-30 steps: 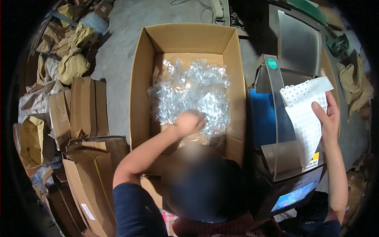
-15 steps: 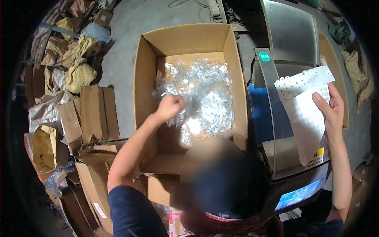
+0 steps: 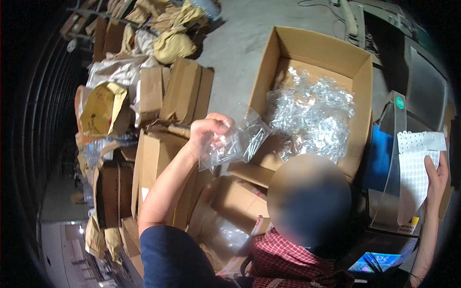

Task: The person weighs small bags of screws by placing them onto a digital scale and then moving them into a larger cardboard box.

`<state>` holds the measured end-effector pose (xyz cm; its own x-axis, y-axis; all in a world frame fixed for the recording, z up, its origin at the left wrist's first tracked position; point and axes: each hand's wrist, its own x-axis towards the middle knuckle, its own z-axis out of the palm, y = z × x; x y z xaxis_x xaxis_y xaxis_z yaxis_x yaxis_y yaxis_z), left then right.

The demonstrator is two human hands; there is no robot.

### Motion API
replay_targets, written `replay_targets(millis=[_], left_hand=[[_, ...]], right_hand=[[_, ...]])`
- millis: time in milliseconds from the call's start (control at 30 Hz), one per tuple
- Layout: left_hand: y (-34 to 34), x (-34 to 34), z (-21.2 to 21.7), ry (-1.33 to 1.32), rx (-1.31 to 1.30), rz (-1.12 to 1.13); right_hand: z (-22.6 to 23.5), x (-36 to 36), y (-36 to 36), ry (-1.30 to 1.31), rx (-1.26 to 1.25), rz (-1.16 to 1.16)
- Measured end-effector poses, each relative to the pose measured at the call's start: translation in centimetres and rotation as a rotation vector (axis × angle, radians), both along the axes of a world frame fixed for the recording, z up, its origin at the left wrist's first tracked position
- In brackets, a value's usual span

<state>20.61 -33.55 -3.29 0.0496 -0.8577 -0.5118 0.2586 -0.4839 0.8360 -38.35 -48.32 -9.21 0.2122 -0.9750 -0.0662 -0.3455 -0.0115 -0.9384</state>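
Bags (image 3: 257, 139) of thin metal pieces hang from the clenched left hand (image 3: 210, 128), just left of the big box (image 3: 326, 44); in the rightmost bag the pieces slant from near left to far right. The right hand (image 3: 436, 177), well apart on the right, pinches a white sheet (image 3: 415, 176) beside a machine (image 3: 393, 163). A heap (image 3: 317, 115) of similar bags lies inside the box. Grey floor (image 3: 235, 57) shows beyond; cartons (image 3: 180, 91) and sacks (image 3: 175, 46) crowd the left.
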Motion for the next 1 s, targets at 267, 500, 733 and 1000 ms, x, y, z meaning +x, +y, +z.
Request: replay_targets(millis=[267,500,733,1000], left_hand=[[0.3,-5.2,2.2,0.424,-0.009,0.077],[-3.5,-16.7,3.1,0.684,-0.05,-0.249],[-3.5,-18.0,3.3,0.774,0.024,-0.351],[4.0,-8.5,2.4,0.76,-0.005,-0.14]], right_hand=[[2.9,1.3,0.0,-0.373,0.295,-0.15],[10.3,9.1,2.9,-0.622,0.665,0.637],[8.9,11.0,4.5,-0.586,0.446,0.097],[4.3,-3.2,-2.6,-0.314,0.504,0.24]])
